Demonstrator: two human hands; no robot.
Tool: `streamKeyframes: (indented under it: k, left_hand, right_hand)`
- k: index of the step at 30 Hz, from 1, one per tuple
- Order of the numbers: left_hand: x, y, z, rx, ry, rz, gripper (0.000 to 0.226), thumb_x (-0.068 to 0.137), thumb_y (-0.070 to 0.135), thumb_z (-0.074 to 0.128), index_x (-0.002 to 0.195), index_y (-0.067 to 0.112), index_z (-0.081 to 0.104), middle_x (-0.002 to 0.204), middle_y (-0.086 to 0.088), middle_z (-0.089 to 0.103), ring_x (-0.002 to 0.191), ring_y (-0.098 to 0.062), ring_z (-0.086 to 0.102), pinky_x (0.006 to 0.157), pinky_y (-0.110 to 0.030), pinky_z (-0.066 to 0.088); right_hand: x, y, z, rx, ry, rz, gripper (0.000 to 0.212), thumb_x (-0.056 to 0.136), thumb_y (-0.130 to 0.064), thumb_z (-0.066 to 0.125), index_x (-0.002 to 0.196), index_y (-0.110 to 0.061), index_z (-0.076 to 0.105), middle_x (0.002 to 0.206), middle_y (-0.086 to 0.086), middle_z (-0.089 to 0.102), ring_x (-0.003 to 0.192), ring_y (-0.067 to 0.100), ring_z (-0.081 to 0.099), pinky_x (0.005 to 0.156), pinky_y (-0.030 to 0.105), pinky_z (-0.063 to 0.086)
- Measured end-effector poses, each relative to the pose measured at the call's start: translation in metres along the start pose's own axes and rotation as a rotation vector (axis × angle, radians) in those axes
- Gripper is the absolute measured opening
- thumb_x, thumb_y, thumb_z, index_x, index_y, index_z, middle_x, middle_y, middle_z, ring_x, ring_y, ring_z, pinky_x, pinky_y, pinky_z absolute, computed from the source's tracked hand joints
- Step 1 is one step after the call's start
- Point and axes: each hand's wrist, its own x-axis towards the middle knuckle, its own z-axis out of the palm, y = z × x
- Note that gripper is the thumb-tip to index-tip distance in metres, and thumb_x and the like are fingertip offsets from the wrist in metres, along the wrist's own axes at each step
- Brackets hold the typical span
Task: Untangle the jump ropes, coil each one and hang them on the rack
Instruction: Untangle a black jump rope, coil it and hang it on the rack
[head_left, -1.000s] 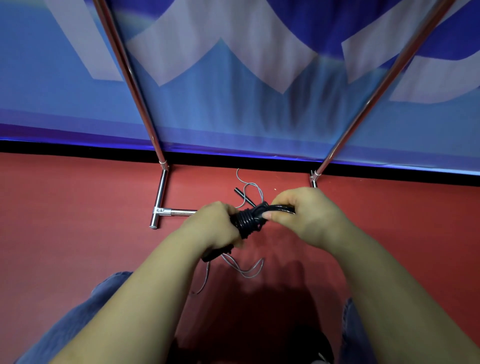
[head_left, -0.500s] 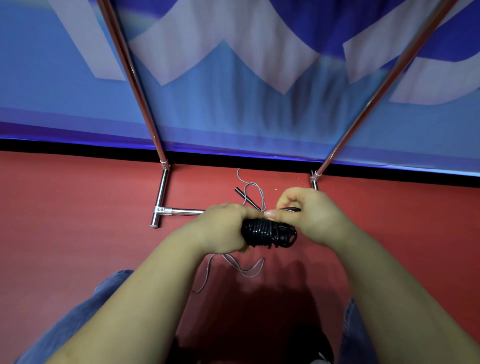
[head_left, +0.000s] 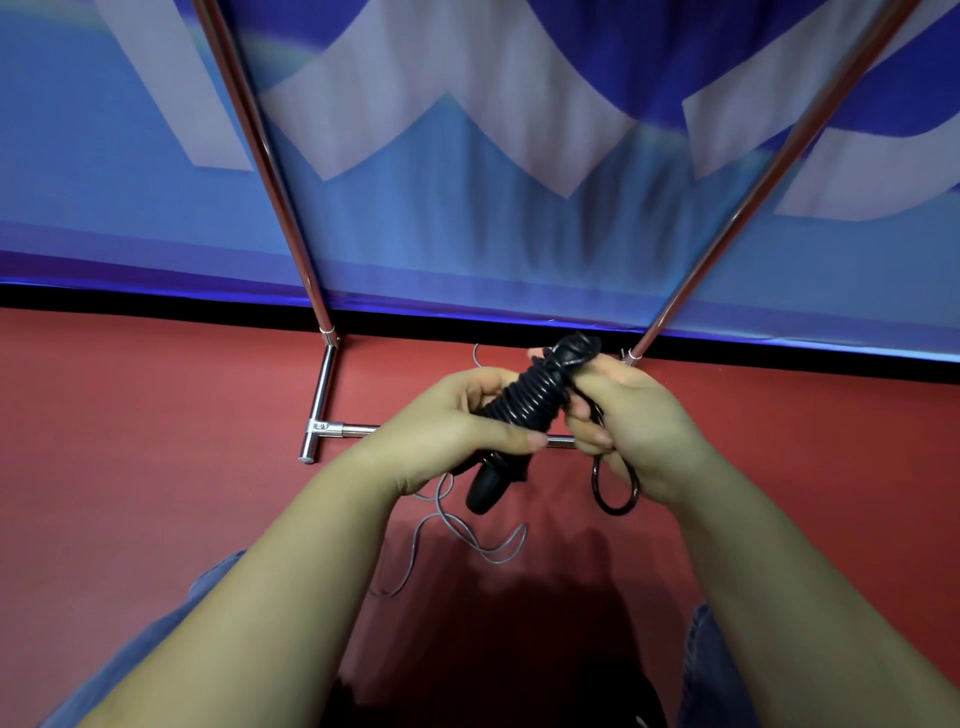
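Observation:
A black jump rope (head_left: 524, 402) is wound in tight turns around its own handles, forming a tilted bundle. My left hand (head_left: 447, 431) grips the lower part of the bundle, with a handle end sticking out below the fingers. My right hand (head_left: 631, 421) holds the upper part and a loose black loop that hangs under the palm. A thin grey jump rope (head_left: 467, 535) lies loose on the red floor beneath my hands. The chrome rack (head_left: 322, 395) stands just behind, its two poles rising to the upper left and upper right.
Behind the rack hangs a blue and white banner (head_left: 467, 218) above a black strip at the floor's edge. The red floor (head_left: 130, 441) spreads left and right. My denim-clad knees (head_left: 156, 639) show at the bottom corners.
The black bundle has turned from lying crosswise to tilting up toward the right. A loop of black rope now hangs below my right hand.

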Motion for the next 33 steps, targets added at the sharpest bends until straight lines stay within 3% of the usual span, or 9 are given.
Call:
streamKeyframes:
  k: [4,7,10,14,19,23,27,30,33]
  left_hand:
    - [0.005,-0.007,-0.003,-0.055,0.063,0.008,0.035,0.064,0.008,0.067,0.098,0.006,0.060,0.067,0.002,0.060,0.057,-0.012,0.059,0.061,-0.028,0.052]
    - [0.005,-0.008,-0.002,-0.045,0.073,-0.001,0.037,0.066,0.009,0.070,0.103,0.005,0.061,0.071,0.000,0.059,0.059,-0.013,0.058,0.064,-0.031,0.054]
    - [0.003,-0.006,0.001,0.014,0.113,-0.025,0.035,0.075,-0.004,0.073,0.108,0.004,0.062,0.069,-0.002,0.059,0.055,-0.013,0.059,0.054,-0.023,0.051]
    - [0.003,-0.011,0.003,0.206,0.216,0.004,0.040,0.075,0.003,0.076,0.112,0.016,0.066,0.072,0.002,0.063,0.058,-0.017,0.061,0.064,-0.031,0.055]
    - [0.006,-0.021,0.008,0.552,0.383,-0.035,0.055,0.061,0.046,0.070,0.114,0.049,0.056,0.086,0.013,0.071,0.077,-0.016,0.069,0.080,-0.038,0.055]
    - [0.007,-0.021,0.011,0.662,0.466,-0.045,0.055,0.068,0.044,0.073,0.118,0.052,0.052,0.094,0.014,0.071,0.088,-0.017,0.068,0.084,-0.036,0.052]
    - [0.007,-0.017,0.012,0.711,0.523,-0.109,0.056,0.071,0.040,0.076,0.122,0.049,0.055,0.103,0.014,0.069,0.101,-0.015,0.063,0.087,-0.034,0.050]
    - [0.009,-0.018,0.009,0.512,0.484,-0.136,0.048,0.064,0.036,0.079,0.110,0.043,0.064,0.089,0.011,0.072,0.082,-0.015,0.067,0.083,-0.040,0.054]
    - [0.010,-0.014,0.006,0.188,0.439,-0.135,0.024,0.072,0.011,0.079,0.092,0.020,0.071,0.067,0.002,0.066,0.055,-0.016,0.061,0.074,-0.043,0.057]
  right_hand:
    - [-0.002,-0.007,0.001,0.203,-0.146,0.068,0.043,0.089,-0.037,0.038,0.112,-0.004,0.054,0.051,-0.003,0.035,0.032,0.004,0.020,0.037,0.017,0.011]
    - [-0.004,-0.005,0.004,-0.026,-0.072,-0.027,0.045,0.075,-0.056,0.050,0.086,-0.012,0.053,0.054,-0.003,0.029,0.036,0.004,0.019,0.037,0.016,0.014]
    - [-0.006,-0.002,0.006,-0.163,0.013,-0.075,0.031,0.075,-0.047,0.055,0.074,-0.016,0.055,0.056,-0.003,0.025,0.043,0.006,0.018,0.043,0.021,0.013]
    - [-0.008,-0.001,0.007,-0.281,0.040,-0.118,0.011,0.090,-0.024,0.056,0.086,-0.016,0.061,0.040,-0.014,0.037,0.033,0.000,0.033,0.037,0.010,0.024]
    - [-0.003,0.008,0.011,-0.502,0.200,-0.240,0.031,0.093,-0.028,0.054,0.062,-0.025,0.055,0.037,-0.018,0.046,0.039,-0.006,0.044,0.046,0.008,0.033]
    - [0.000,0.012,0.013,-0.706,0.308,-0.229,0.037,0.091,-0.041,0.052,0.078,-0.010,0.068,0.068,0.004,0.064,0.067,0.015,0.052,0.068,0.029,0.042]
    - [0.001,0.011,0.007,-0.829,0.312,-0.165,0.046,0.092,-0.044,0.051,0.058,-0.013,0.054,0.043,-0.010,0.044,0.053,0.016,0.040,0.054,0.031,0.032]
    - [0.004,0.013,0.001,-0.881,0.198,-0.152,0.036,0.097,-0.034,0.045,0.081,-0.008,0.065,0.048,-0.008,0.043,0.051,0.010,0.038,0.055,0.028,0.032]
    - [0.006,0.016,-0.003,-0.854,0.132,-0.183,0.027,0.097,-0.024,0.046,0.096,-0.006,0.066,0.040,-0.012,0.038,0.047,0.004,0.032,0.052,0.025,0.028]
